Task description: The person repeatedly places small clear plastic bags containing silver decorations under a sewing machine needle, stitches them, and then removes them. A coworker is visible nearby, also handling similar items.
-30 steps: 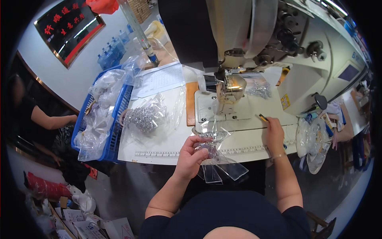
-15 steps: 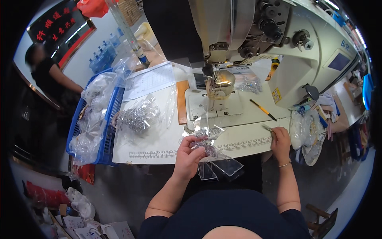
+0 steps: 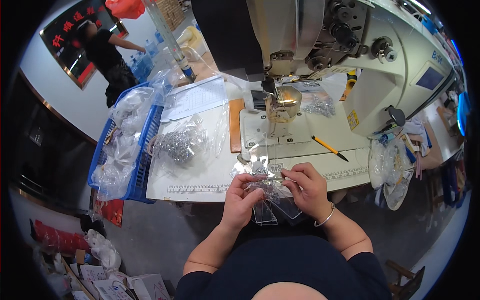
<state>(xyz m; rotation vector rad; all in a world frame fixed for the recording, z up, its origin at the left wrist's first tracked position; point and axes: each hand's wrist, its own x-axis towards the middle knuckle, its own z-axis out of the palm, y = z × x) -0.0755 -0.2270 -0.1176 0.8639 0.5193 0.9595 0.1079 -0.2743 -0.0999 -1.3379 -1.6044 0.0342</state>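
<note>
Our left hand (image 3: 239, 199) still pinching the glittery clear plastic (image 3: 269, 193) at the table's (image 3: 212, 176) front edge, our right hand (image 3: 307, 188) now brought in beside it, its hold we cannot tell

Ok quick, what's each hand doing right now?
Left hand: closed, holding the clear, silvery piece.
Right hand: curled at that piece's edge; what it grips, if anything, cannot be told.

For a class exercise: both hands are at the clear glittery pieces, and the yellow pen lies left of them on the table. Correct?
Not quite: the head view shows the yellow pen lying right of the clear glittery pieces on the table. The left hand and right hand are at the pieces.
</note>
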